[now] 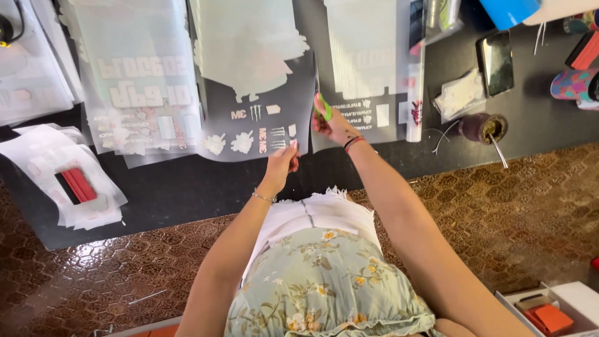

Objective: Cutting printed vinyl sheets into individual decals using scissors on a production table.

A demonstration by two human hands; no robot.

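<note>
both arms stretched forward, left hand (281, 161) pinching, right hand (332, 123) gripping

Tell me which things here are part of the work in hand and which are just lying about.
In hand:
left hand pinching the clear decal sheet
right hand with green-handled scissors

Lying about:
phone
brown cup with metal straw
red tool on white papers
rolled sheet

Dark phone screen (497, 61) top right; white box (564, 306), orange contents, btm right.
</note>
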